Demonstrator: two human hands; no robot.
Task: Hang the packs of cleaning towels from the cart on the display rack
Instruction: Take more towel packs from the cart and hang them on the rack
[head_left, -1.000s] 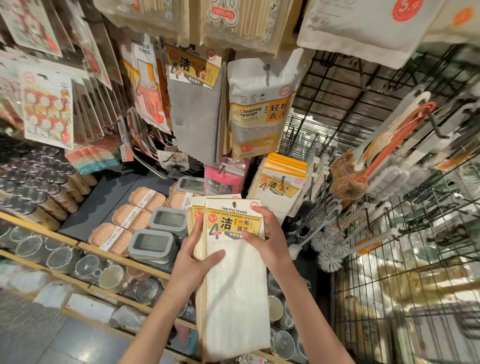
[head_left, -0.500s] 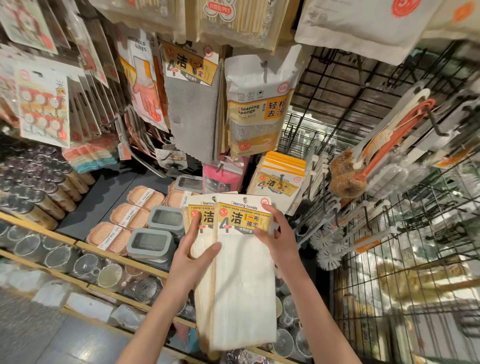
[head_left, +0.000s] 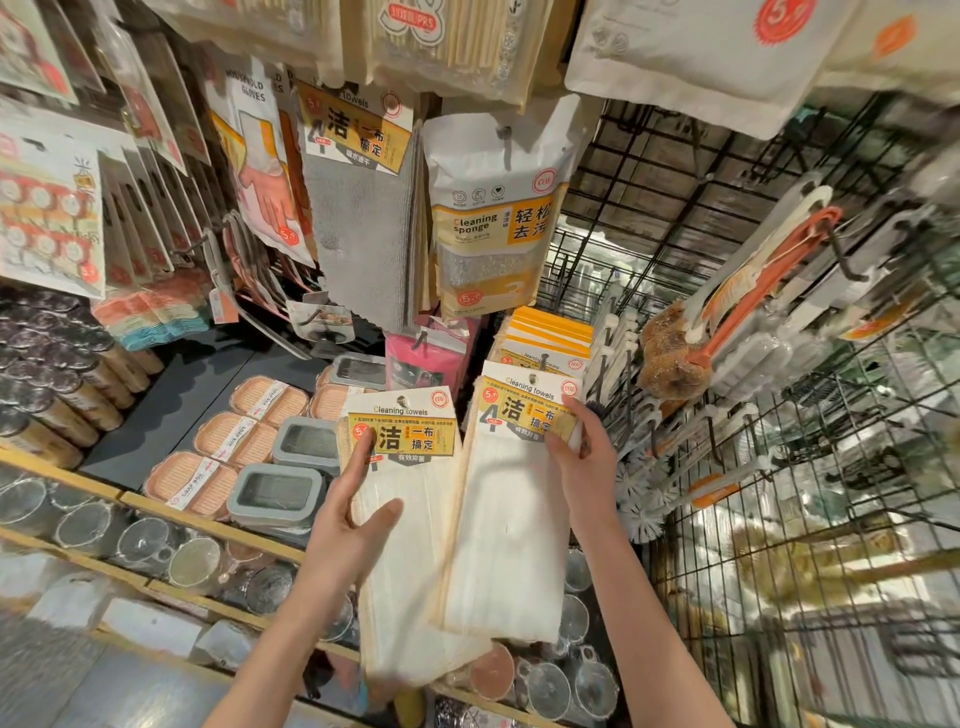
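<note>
Shop shelving surrounds us: a black wire rack (head_left: 675, 218) at right, hung goods ahead, soap boxes (head_left: 236, 439) on the shelf (head_left: 171, 395) below at left. We hold 2 towel packs, 1 in each hand, side by side in front of the rack, their edges touching low down. Our left hand (head_left: 348, 525) supports the left pack (head_left: 410, 530): forefinger stretched up onto its yellow label, thumb spread across the white cloth, remaining fingers hidden behind. Our right hand (head_left: 584, 467) pinches the right pack (head_left: 511, 519) at its right edge, just under the header card, thumb on the front. This pack's header sits against a stack of hung packs (head_left: 550, 338) with yellow tops. We cannot tell whether its hole is on the hook. A grey towel pack (head_left: 363, 208) and a sponge pack (head_left: 493, 218) hang above.
</note>
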